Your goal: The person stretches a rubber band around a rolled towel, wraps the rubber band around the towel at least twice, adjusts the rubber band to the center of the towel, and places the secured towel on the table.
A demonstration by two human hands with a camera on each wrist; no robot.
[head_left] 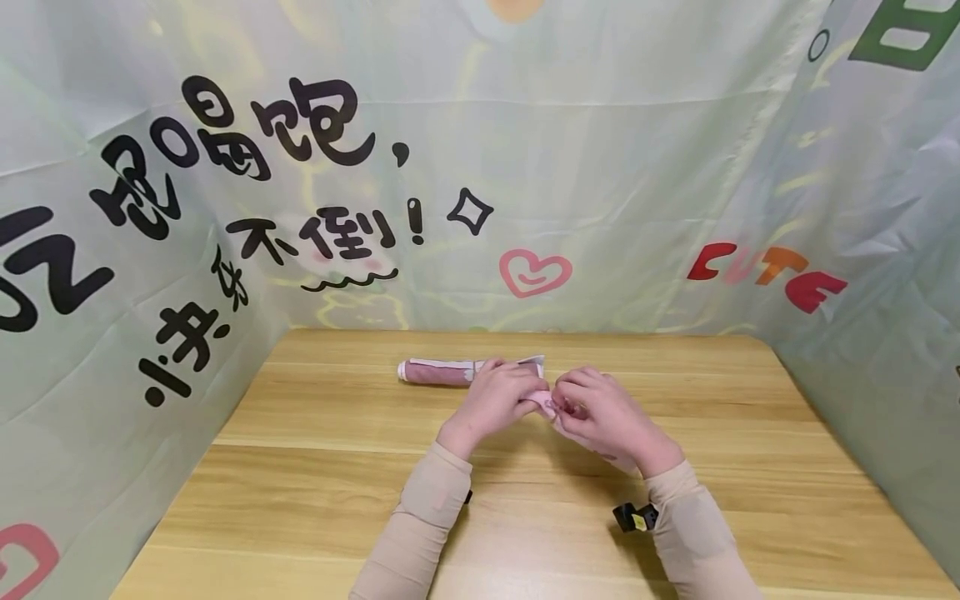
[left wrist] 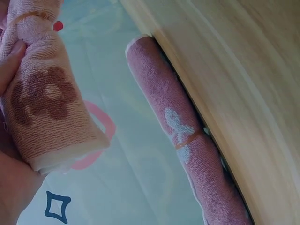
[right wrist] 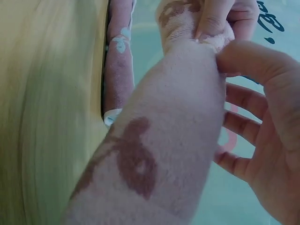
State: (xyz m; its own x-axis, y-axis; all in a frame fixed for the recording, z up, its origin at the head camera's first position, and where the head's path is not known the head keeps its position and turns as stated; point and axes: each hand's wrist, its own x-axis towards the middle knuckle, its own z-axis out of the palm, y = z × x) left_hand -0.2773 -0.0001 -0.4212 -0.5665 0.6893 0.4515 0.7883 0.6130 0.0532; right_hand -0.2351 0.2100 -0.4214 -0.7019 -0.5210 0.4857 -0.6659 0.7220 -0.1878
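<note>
A rolled light-pink towel (left wrist: 49, 101) with brown flower shapes is between my two hands, above the table. An orange-brown rubber band (left wrist: 30, 15) circles it and cinches the cloth. My left hand (head_left: 495, 397) grips one part of the roll, its thumb lying just below the band in the left wrist view. Close beside it, my right hand (head_left: 607, 417) pinches the towel near the cinched part. Its other fingers (right wrist: 246, 126) spread behind the roll. Beyond the left hand lies a mauve towel (head_left: 435, 373), also rolled, with a pale-blue pattern and a rubber band (left wrist: 188, 139) round its middle.
The wooden table (head_left: 315, 467) ends at a printed fabric backdrop (head_left: 630, 200), which also rises at both sides. A black wrist device (head_left: 633, 517) sticks out beside the right sleeve.
</note>
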